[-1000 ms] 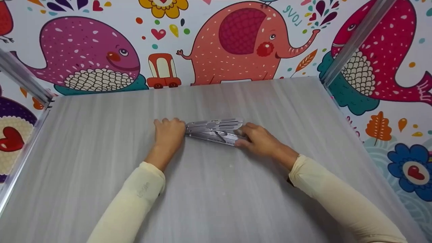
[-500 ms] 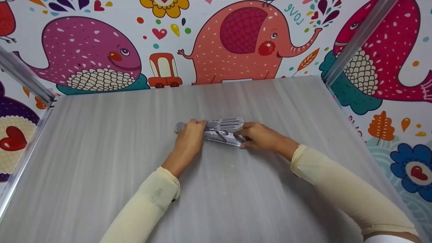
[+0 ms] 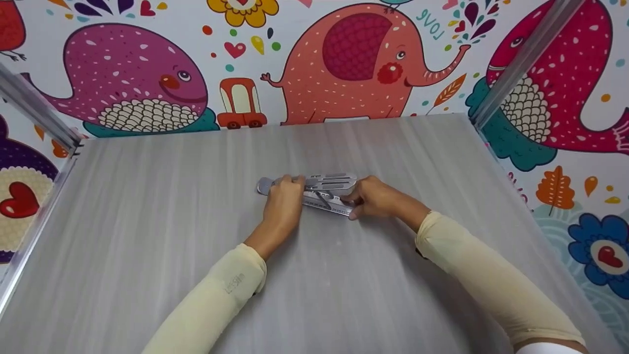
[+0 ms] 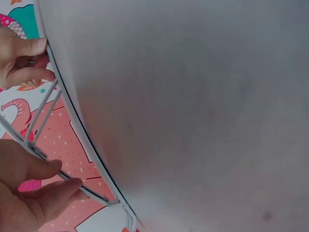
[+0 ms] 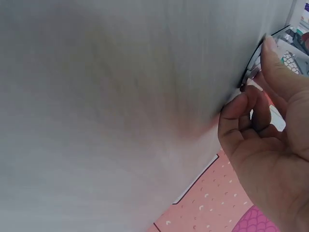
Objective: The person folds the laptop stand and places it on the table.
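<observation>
A silver-grey folding laptop stand (image 3: 330, 182) lies partly unfolded near the middle of the table. Its slotted upper arm is raised from a notched lower bar (image 3: 328, 203), with a thin strut between them. My left hand (image 3: 284, 202) lies across the left part; in the left wrist view, its thumb and fingers pinch the upper arm (image 4: 96, 196). A rounded hinge end (image 3: 264, 185) shows left of that hand. At the other end my right hand (image 3: 377, 196) pinches the lower bar between thumb and curled fingers. The right wrist view shows only a sliver of the stand behind the fingers.
The grey wood-grain table (image 3: 314, 295) reaches back to a wall (image 3: 300, 98) printed with cartoon animals. Metal posts stand at the back left (image 3: 44, 110) and back right (image 3: 523, 64) corners.
My left hand has moved right along the stand, from its left end onto its arm, uncovering the rounded end. The right hand keeps its place at the right end, fingers now more curled.
</observation>
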Demonstrator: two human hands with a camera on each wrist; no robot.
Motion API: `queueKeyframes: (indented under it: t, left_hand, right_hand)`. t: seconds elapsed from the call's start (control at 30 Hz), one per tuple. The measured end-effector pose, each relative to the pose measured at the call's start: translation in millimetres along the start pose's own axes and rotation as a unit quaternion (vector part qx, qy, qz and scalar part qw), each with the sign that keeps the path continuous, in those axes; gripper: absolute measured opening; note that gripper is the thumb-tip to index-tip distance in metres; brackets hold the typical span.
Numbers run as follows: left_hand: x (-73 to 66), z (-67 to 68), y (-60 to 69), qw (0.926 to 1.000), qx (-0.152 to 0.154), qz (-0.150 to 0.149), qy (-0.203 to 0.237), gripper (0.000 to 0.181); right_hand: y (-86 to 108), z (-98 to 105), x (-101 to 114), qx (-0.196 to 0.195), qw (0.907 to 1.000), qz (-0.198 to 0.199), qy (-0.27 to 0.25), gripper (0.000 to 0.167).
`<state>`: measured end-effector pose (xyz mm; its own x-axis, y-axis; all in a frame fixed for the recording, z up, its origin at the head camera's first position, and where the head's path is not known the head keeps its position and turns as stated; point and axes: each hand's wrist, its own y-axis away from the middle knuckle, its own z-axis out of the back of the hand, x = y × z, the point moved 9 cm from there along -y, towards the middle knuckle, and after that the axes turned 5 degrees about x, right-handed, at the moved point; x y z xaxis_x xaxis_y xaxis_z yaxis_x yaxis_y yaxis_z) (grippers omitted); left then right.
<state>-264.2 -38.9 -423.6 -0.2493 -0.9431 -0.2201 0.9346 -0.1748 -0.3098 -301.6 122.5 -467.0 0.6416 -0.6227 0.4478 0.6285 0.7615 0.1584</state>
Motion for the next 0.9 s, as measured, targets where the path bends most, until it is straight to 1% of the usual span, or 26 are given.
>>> queueKeyframes:
  t: [0.17, 0.27, 0.33, 0.47, 0.57, 0.63, 0.7, 0.77, 0.83, 0.9]
  left_hand:
    - [3.1, -3.2, -4.8, 0.999, 0.019, -0.001, 0.041, 0.029]
    - [7.9, -6.0, -9.9, 0.9971, 0.032, -0.003, 0.069, 0.035]
    - [10.3, -7.4, -14.1, 0.9958, 0.039, -0.011, 0.082, 0.04]
    - [15.0, -10.5, -22.2, 0.9925, 0.057, -0.022, 0.106, 0.05]
    - [18.3, -14.3, -28.2, 0.9882, 0.078, -0.022, 0.13, 0.053]
    - [19.7, -17.3, -31.8, 0.9848, 0.092, -0.023, 0.145, 0.054]
    - [20.0, -19.9, -35.5, 0.982, 0.104, -0.031, 0.154, 0.054]
    - [19.9, -21.8, -39.0, 0.9801, 0.116, -0.042, 0.156, 0.054]
    - [19.0, -22.9, -42.7, 0.9795, 0.123, -0.057, 0.149, 0.053]
    - [18.2, -23.8, -46.1, 0.9786, 0.129, -0.07, 0.144, 0.052]
  right_hand:
    - [5.9, -3.7, -0.2, -0.015, 0.9994, -0.032, -0.007, 0.05]
    - [9.0, -7.5, 1.0, -0.026, 0.9973, -0.064, -0.027, 0.05]
    - [12.0, -9.9, 2.1, -0.041, 0.994, -0.09, -0.047, 0.05]
    - [17.6, -13.1, 8.6, -0.086, 0.9851, -0.127, -0.078, 0.048]
    - [21.6, -14.1, 15.1, -0.121, 0.9777, -0.151, -0.081, 0.043]
    - [24.2, -16.1, 18.3, -0.136, 0.9715, -0.176, -0.083, 0.042]
    - [27.1, -18.6, 20.9, -0.149, 0.9644, -0.201, -0.086, 0.042]
    - [29.5, -20.9, 23.0, -0.161, 0.9565, -0.224, -0.095, 0.045]
    - [31.0, -22.8, 25.9, -0.173, 0.9514, -0.234, -0.099, 0.042]
    - [30.8, -24.3, 29.4, -0.181, 0.9496, -0.236, -0.1, 0.031]
